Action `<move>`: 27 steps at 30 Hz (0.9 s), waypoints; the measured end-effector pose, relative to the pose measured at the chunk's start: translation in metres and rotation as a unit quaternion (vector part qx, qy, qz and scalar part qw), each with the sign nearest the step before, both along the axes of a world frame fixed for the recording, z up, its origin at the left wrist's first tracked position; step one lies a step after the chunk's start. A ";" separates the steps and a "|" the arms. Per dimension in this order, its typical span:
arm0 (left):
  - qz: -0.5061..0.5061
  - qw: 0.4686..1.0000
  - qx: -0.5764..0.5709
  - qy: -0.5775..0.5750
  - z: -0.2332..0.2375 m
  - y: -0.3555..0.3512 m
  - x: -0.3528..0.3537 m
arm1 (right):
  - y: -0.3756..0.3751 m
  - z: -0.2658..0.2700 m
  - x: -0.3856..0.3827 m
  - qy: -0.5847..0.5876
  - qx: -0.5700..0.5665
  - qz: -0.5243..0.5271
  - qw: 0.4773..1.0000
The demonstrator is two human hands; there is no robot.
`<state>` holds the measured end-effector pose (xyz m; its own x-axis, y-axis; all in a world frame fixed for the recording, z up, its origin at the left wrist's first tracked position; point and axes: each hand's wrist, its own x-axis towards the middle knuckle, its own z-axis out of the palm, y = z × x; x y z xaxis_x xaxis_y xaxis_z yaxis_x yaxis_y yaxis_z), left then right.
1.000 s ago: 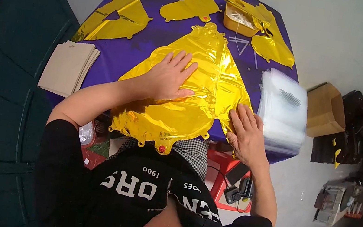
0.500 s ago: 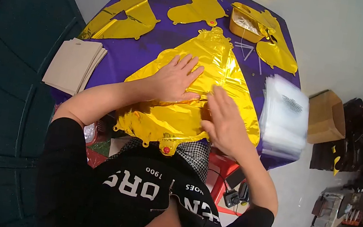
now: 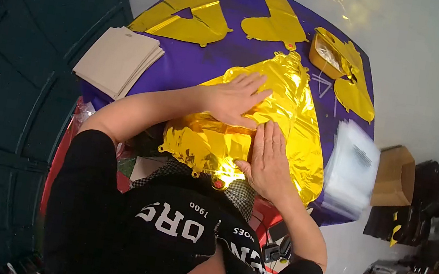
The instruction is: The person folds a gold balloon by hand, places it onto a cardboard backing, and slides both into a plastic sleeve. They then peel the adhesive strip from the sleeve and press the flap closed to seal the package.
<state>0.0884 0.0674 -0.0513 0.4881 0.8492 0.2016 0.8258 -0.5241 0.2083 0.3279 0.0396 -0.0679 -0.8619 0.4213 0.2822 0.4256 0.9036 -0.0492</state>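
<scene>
A large shiny gold foil balloon [image 3: 303, 149] lies flat at the near side of the table, with a red spot [image 3: 218, 183] at its near edge. My left hand [image 3: 236, 100] rests open on the foil, palm down, fingers stretched toward the far side. Just right of it, my right hand [image 3: 269, 161] also lies flat on the foil, fingers extended and thumb apart. The two hands are close together over a crease. Whatever is under the palms is hidden.
More gold foil pieces [image 3: 276, 23] lie across the purple-covered table [image 3: 175, 71]. Beige cards [image 3: 115, 59] are stacked left, clear plastic bags [image 3: 353, 162] right. A yellow tub [image 3: 325, 59] with white items stands back right. A cardboard box [image 3: 395, 177] is beyond the bags.
The view has turned, shifting the table to the right in the picture. My right hand, blurred before, now lies flat on the foil, closer to my left hand.
</scene>
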 end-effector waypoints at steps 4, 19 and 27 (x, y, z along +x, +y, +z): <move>0.081 0.979 0.095 -0.158 0.045 -0.065 -0.034 | -0.001 0.006 -0.001 -0.048 0.016 -0.011 0.999; 0.331 0.490 -0.160 -0.790 -0.047 -0.214 -0.006 | -0.004 0.012 -0.006 -0.067 0.049 -0.041 0.996; 0.322 0.588 -0.185 -0.718 -0.021 -0.187 -0.001 | -0.006 0.007 -0.007 -0.032 0.058 -0.045 0.997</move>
